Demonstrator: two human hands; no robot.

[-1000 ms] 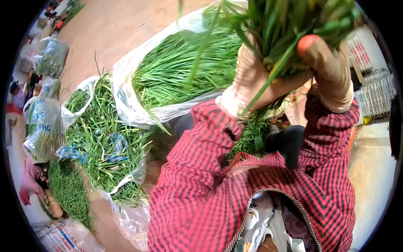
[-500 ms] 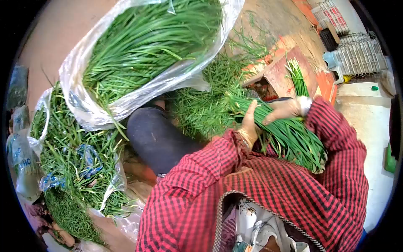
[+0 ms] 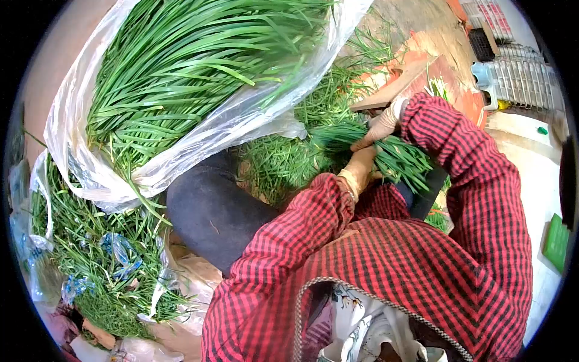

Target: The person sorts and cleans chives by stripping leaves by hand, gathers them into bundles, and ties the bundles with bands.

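Observation:
A bundle of long green leaves (image 3: 405,161) lies across my lap, its leaf ends pointing to the lower right. My left hand (image 3: 360,169), gloved, is wrapped round the bundle from below, close to my knees. Just above it my right hand (image 3: 383,128), gloved too, grips the same bundle, its fingers bent over the leaves. The two hands almost touch. Beyond my right hand, white-stemmed leaves (image 3: 438,88) lie by a wooden board (image 3: 395,85), partly hidden by my right sleeve.
A large plastic bag (image 3: 66,145) of long leaves lies at the upper left. Below it is another bag with loose leaves (image 3: 114,247). Loose greens (image 3: 280,163) lie between my legs. A metal rack (image 3: 523,81) stands at the right, with a green object (image 3: 555,242) below.
The bundle was raised high in both hands, then came down to my lap. Since the last earlier frame, both hands have closed in on each other. The view has shifted.

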